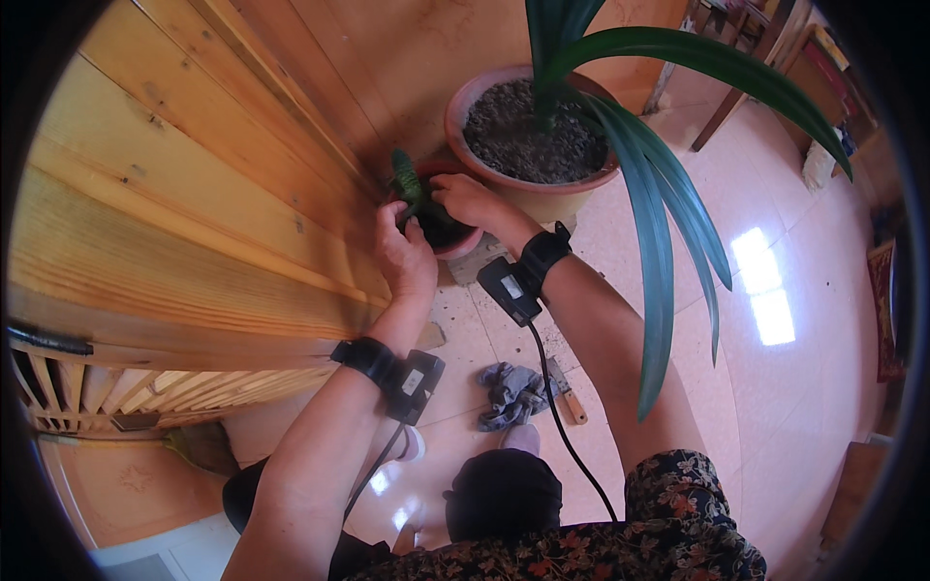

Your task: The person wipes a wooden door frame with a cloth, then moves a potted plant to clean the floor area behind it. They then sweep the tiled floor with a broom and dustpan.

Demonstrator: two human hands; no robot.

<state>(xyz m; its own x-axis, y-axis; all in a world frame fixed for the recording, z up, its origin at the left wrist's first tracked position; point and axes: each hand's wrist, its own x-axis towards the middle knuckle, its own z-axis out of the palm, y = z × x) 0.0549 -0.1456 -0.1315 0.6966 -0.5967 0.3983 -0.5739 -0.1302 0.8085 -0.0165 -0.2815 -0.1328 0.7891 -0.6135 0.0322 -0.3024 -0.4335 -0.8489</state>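
A small succulent plant with thick, speckled green leaves stands in a reddish plant pot by the wooden panel. My left hand is at the pot's near left side, its thumb and forefinger at the base of the leaves. Over the pot's right rim reaches my right hand, with its fingertips down inside beside the plant. What those fingertips touch is hidden. Dark soil shows between the two hands. Each wrist wears a black strap with a small cabled box.
A larger terracotta-rimmed pot with a long-leaved plant adjoins on the right; its leaves hang over my right forearm. Wooden panelling rises at left. On the tiled floor lie a crumpled grey cloth and a wooden-handled tool.
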